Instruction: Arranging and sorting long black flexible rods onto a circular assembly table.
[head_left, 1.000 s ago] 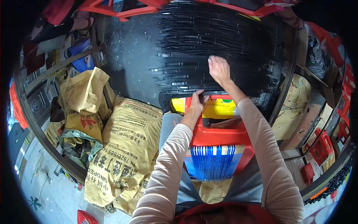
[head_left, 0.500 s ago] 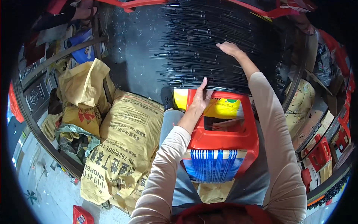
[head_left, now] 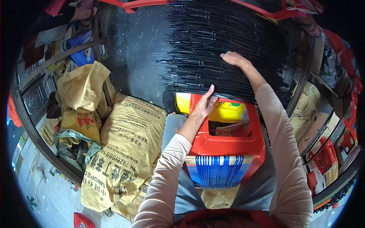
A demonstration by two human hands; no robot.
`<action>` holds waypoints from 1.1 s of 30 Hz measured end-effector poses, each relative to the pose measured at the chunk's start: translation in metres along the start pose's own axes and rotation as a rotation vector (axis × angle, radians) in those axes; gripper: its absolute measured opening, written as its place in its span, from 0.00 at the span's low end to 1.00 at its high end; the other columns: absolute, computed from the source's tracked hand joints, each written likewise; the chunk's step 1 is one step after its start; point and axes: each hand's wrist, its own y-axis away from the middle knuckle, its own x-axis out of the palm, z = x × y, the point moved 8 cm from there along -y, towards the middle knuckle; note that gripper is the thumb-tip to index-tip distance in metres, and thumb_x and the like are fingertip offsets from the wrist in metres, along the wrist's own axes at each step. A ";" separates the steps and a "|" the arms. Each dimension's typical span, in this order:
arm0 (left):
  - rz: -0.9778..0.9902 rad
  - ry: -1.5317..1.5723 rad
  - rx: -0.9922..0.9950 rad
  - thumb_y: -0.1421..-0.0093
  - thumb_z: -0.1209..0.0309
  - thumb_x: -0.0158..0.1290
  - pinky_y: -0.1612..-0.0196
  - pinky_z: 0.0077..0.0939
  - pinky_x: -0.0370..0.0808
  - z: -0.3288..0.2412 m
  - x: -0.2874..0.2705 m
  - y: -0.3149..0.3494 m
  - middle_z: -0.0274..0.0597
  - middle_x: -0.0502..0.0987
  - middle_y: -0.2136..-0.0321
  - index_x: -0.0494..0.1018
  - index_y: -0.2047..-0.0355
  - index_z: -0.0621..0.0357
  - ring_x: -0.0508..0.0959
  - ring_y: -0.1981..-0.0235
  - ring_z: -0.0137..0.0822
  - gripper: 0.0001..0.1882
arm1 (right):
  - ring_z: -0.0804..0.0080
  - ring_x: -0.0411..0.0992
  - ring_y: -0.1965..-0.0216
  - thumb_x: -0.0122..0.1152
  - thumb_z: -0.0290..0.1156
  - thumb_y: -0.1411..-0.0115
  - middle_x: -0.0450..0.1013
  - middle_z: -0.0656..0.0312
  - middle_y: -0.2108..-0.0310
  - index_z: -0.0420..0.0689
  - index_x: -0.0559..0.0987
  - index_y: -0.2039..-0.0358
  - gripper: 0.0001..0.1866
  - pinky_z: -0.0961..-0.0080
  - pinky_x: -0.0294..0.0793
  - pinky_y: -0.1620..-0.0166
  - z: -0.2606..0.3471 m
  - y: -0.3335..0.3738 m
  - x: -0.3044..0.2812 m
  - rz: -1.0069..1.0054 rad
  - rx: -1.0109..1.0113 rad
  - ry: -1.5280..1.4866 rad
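Note:
A wide layer of thin black strands (head_left: 216, 34) with thicker joint-like pieces lies across the dark work surface in front of me. My right hand (head_left: 236, 59) rests on the strands right of the middle, palm down, its fingers stretched toward the left. Nearer to me, my left hand (head_left: 205, 104) is at the near edge of the layer, above the red plastic stool (head_left: 228, 142). Its thumb stands up, apart from the fingers, which are partly hidden behind the hand. I see nothing held in either hand.
Printed tan sacks (head_left: 125, 140) lean at the left, below an opened tan paper bag (head_left: 85, 85). A yellow sheet (head_left: 230, 112) shows through the stool opening, and blue strapping (head_left: 218, 171) covers its near side. A dark curved rail (head_left: 304, 79) bounds the right.
My right hand has come slightly nearer to me across the strands and lies flatter. My left hand has dropped a little. Some strand ends reach slightly farther left.

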 end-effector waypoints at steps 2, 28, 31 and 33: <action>0.032 0.001 0.007 0.49 0.59 0.68 0.46 0.28 0.71 0.001 0.003 0.001 0.38 0.76 0.55 0.73 0.53 0.53 0.75 0.54 0.34 0.26 | 0.43 0.69 0.47 0.38 0.50 0.35 0.73 0.39 0.53 0.34 0.78 0.56 0.31 0.55 0.66 0.45 0.011 0.014 0.002 0.001 -0.070 0.050; 0.031 0.012 -0.001 0.53 0.51 0.69 0.39 0.44 0.65 -0.001 0.066 0.096 0.43 0.66 0.42 0.62 0.39 0.56 0.65 0.41 0.47 0.45 | 0.69 0.74 0.56 0.48 0.41 0.37 0.78 0.58 0.56 0.42 0.78 0.51 0.21 0.68 0.70 0.49 0.046 0.071 0.008 0.488 -0.260 -0.083; 0.041 0.006 0.023 0.52 0.50 0.69 0.39 0.42 0.66 -0.004 0.082 0.123 0.39 0.67 0.43 0.63 0.40 0.56 0.67 0.42 0.46 0.44 | 0.66 0.73 0.52 0.48 0.42 0.36 0.77 0.57 0.53 0.41 0.77 0.50 0.22 0.68 0.68 0.46 0.052 0.075 -0.004 0.357 -0.329 -0.044; 0.048 0.024 0.062 0.50 0.51 0.67 0.39 0.42 0.66 -0.008 0.090 0.145 0.39 0.68 0.43 0.64 0.41 0.56 0.68 0.42 0.45 0.41 | 0.62 0.71 0.47 0.46 0.43 0.35 0.74 0.56 0.49 0.41 0.76 0.47 0.23 0.67 0.65 0.42 0.064 0.085 -0.004 0.418 -0.441 -0.052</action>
